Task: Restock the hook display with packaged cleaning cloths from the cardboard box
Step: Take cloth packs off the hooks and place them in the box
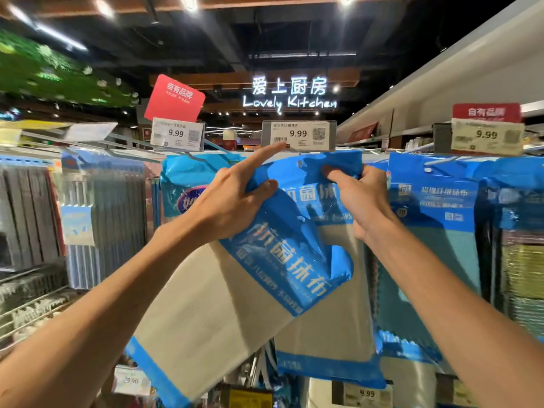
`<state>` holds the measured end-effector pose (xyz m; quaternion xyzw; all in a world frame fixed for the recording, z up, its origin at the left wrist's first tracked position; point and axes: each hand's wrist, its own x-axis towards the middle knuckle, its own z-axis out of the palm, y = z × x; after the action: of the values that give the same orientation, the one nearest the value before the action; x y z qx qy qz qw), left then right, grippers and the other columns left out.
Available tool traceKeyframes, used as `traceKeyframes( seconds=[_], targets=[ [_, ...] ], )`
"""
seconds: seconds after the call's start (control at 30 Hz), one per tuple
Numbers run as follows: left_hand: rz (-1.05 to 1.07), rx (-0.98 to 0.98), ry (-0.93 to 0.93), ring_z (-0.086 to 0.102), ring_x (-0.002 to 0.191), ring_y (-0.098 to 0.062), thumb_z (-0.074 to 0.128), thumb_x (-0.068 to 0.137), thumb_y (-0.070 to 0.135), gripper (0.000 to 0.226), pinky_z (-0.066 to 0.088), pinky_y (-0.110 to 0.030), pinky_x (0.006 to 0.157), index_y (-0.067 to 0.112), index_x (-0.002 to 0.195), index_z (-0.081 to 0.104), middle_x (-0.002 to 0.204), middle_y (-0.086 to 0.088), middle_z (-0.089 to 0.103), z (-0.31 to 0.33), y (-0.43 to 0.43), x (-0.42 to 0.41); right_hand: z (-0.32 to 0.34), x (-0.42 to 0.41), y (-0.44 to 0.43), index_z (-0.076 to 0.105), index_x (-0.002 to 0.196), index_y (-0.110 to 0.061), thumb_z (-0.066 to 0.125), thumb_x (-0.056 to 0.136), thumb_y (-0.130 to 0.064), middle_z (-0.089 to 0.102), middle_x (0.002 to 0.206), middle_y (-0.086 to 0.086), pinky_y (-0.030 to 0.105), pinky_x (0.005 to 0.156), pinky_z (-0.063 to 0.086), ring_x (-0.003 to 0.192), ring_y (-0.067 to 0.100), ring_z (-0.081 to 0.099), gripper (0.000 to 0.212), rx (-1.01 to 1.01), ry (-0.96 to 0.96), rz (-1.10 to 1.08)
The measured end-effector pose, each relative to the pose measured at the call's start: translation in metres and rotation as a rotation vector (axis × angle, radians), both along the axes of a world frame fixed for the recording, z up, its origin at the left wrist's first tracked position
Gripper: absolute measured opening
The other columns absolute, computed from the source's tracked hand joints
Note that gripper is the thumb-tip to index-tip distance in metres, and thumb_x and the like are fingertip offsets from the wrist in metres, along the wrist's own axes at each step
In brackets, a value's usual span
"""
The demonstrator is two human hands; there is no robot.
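Observation:
My left hand [232, 198] grips the blue top of a tilted cleaning cloth pack [223, 307], beige with a blue header, its index finger stretched up toward the 9.99 price tag [298, 136]. My right hand [362, 198] pinches the blue header of a second, upright cloth pack [326, 316] just below that tag, where the middle hook sits. The hook itself is hidden behind the pack and the tag. The cardboard box is out of view.
More blue cloth packs [435, 231] hang on the right hook, and another pack [182, 187] hangs to the left. Grey sponges or cloths [103, 219] fill the far left hooks. Price tags [177, 137] stick out above each hook. Lower shelf labels [366, 394] show below.

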<state>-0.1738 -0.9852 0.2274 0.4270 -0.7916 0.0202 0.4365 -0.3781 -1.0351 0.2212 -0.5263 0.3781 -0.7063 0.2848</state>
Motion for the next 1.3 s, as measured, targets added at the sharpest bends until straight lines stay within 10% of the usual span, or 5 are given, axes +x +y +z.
traceKeyframes(
  seconds=[0.27, 0.4, 0.53, 0.8, 1.3],
  targets=[
    [-0.018, -0.027, 0.027, 0.046, 0.089, -0.012, 0.053, 0.101, 0.033, 0.055, 0.048, -0.044, 0.097, 0.061, 0.143, 0.029, 0.102, 0.003, 0.043, -0.005, -0.010, 0.001, -0.010, 0.005, -0.023, 0.064, 0.067, -0.020, 0.074, 0.087, -0.015, 0.057, 0.048, -0.016, 0.018, 0.051, 0.041, 0.043, -0.001, 0.050, 0.023, 0.055, -0.016, -0.014],
    [-0.038, -0.032, 0.044, 0.060, 0.087, -0.021, 0.051, 0.100, 0.036, 0.054, 0.052, -0.048, 0.091, 0.063, 0.141, 0.029, 0.098, -0.003, 0.049, -0.008, -0.010, 0.000, -0.009, 0.004, -0.029, 0.061, 0.089, -0.016, 0.068, 0.092, -0.015, 0.062, 0.081, -0.004, 0.025, 0.082, 0.052, 0.073, 0.013, 0.061, 0.007, 0.086, -0.120, -0.005],
    [0.001, -0.136, 0.141, 0.063, 0.090, -0.035, 0.055, 0.099, 0.031, 0.044, 0.052, -0.045, 0.084, 0.053, 0.135, 0.042, 0.101, -0.028, 0.064, -0.018, -0.010, 0.002, -0.027, -0.004, -0.003, 0.041, 0.132, -0.016, 0.080, 0.081, -0.026, 0.050, 0.112, -0.004, 0.010, 0.083, 0.043, 0.098, 0.010, 0.052, 0.065, -0.121, 0.200, -0.333],
    [0.092, -0.204, 0.578, 0.055, 0.063, -0.012, 0.068, 0.089, 0.045, 0.036, 0.047, -0.032, 0.065, 0.029, 0.118, 0.055, 0.071, 0.005, 0.059, -0.041, -0.018, -0.007, -0.050, -0.015, 0.049, 0.073, 0.097, -0.008, 0.070, 0.087, -0.033, 0.077, 0.095, 0.002, 0.029, 0.075, 0.056, 0.083, 0.013, 0.072, 0.027, 0.181, 0.338, 0.331],
    [-0.196, 0.003, 1.001, 0.072, 0.085, -0.021, 0.079, 0.084, 0.020, 0.015, 0.060, -0.043, 0.081, 0.014, 0.089, 0.066, 0.092, -0.008, 0.074, -0.020, -0.051, -0.038, 0.001, 0.008, 0.011, 0.062, 0.083, -0.024, 0.068, 0.089, -0.016, 0.069, 0.087, 0.012, 0.048, 0.066, 0.057, 0.079, 0.035, 0.067, 0.012, -0.161, 0.088, -0.095]
  ],
)
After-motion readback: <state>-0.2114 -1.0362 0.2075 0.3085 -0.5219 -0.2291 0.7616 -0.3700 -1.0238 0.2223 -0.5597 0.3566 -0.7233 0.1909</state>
